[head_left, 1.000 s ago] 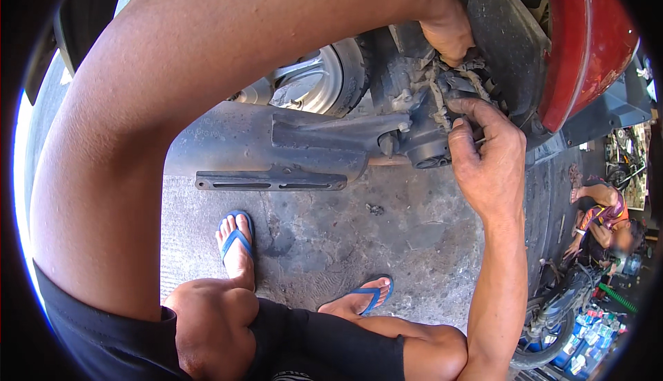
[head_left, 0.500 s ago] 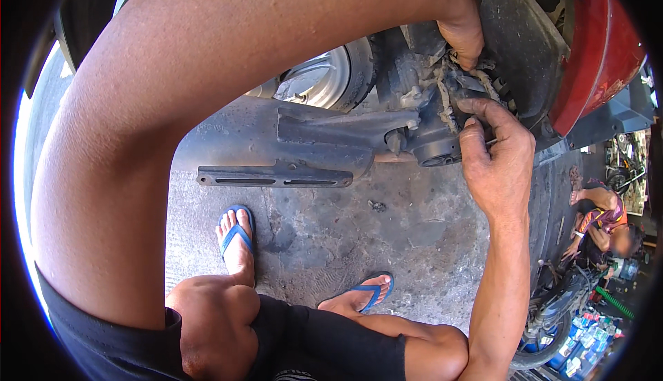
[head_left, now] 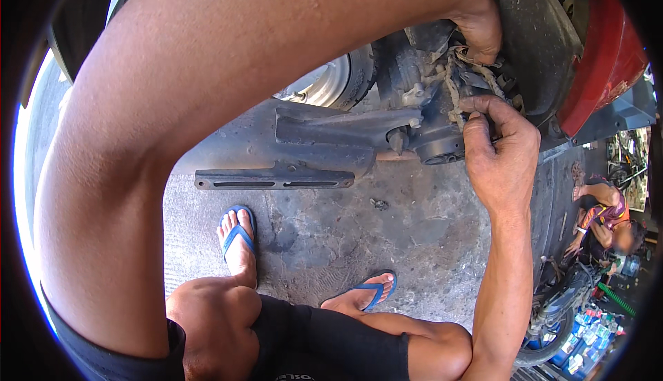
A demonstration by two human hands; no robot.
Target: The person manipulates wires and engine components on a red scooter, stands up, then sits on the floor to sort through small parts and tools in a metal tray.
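Observation:
My left hand (head_left: pixel 480 32) reaches over into the scooter's dark mechanical parts, fingers curled downward beside grimy cables (head_left: pixel 456 87), their tips hidden. Just below it, my right hand (head_left: pixel 501 146) has its thumb and index finger curled closely at those cables; what sits between the fingertips is unclear. A black side guard (head_left: pixel 539 42) stands right of both hands, beside a red body panel (head_left: pixel 597 56). A dark muffler (head_left: pixel 242 139) with a slotted bracket (head_left: pixel 273 179) runs leftward, and the wheel (head_left: pixel 335 77) shows behind my left arm.
My feet in blue flip-flops (head_left: pixel 238 239) are on stained concrete (head_left: pixel 414 222), below the muffler. At the right, another person (head_left: pixel 608 222) crouches by a dark motorcycle wheel (head_left: pixel 545 339), near blue containers (head_left: pixel 587 339) and a green coiled hose (head_left: pixel 615 298).
Both my hands have shifted right, the right one also slightly upward, staying curled at the cables. The scooter parts appear a little further right in the picture.

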